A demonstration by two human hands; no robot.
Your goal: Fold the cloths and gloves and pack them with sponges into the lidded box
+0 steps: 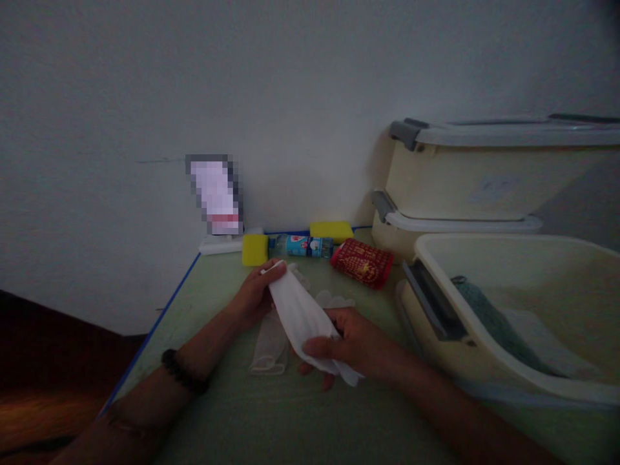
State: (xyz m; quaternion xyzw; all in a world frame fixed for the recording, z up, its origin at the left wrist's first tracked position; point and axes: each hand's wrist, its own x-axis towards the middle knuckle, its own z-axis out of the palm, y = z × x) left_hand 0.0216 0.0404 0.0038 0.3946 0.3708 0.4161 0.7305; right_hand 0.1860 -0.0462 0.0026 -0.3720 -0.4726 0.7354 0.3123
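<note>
A white glove (299, 305) is stretched slantwise between my two hands, above the table. My left hand (252, 292) grips its upper end, the thumb pressed on top near the opening. Around the lower end, close to the glove's fingers, my right hand (361, 342) is closed with its thumb over the material. Beneath, on the tabletop, lies a thin, see-through white glove (270, 343), partly covered by my hands and the held glove. Pale glove fingers (334, 299) also show behind my right hand; whether they belong to a separate glove I cannot tell.
Along the table's back lie a yellow sponge (254, 250), a labelled bottle (303, 246), another yellow block (332, 230) and a red patterned packet (362, 263). A blurred phone (216, 197) stands back left. At right, an open cream bin (436, 361) holds green cloth; lidded bins (450, 184) are stacked behind.
</note>
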